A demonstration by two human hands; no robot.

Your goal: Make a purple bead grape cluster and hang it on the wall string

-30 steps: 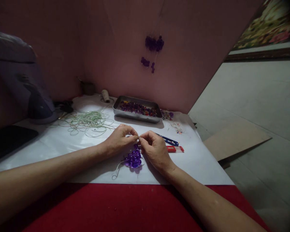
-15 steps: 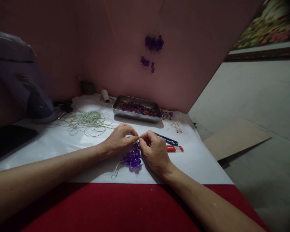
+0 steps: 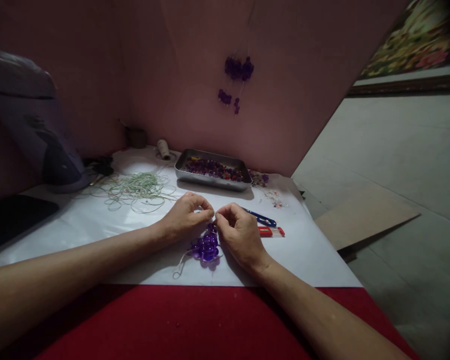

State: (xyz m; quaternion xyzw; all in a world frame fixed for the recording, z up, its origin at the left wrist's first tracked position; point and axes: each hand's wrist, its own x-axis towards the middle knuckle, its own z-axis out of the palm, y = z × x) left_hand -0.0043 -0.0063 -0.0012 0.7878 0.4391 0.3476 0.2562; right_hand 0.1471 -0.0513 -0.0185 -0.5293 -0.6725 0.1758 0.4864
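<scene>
My left hand point(image 3: 189, 215) and my right hand point(image 3: 240, 235) are both pinched closed, fingertips close together above the white table covering. Between them hangs a cluster of purple see-through beads point(image 3: 206, 247), its lower part over the covering. Pale string point(image 3: 179, 267) loops out from the cluster's lower left. My fingertips hold string at the top of the beadwork, though the strand itself barely shows. Just right of my right hand lie a blue cutter or tweezer-like tool point(image 3: 262, 218) and a red case point(image 3: 272, 231).
A metal tray point(image 3: 213, 181) of mixed beads stands behind my hands. Tangled pale green string point(image 3: 138, 187) lies left, with a thread spool point(image 3: 163, 149) beyond. Loose beads point(image 3: 273, 197) are scattered at right. Purple beadwork point(image 3: 239, 67) hangs on the wall. A dark flat object point(image 3: 18, 220) sits far left.
The fingertips of my two hands have drawn slightly apart. The bead cluster stays almost in the same place.
</scene>
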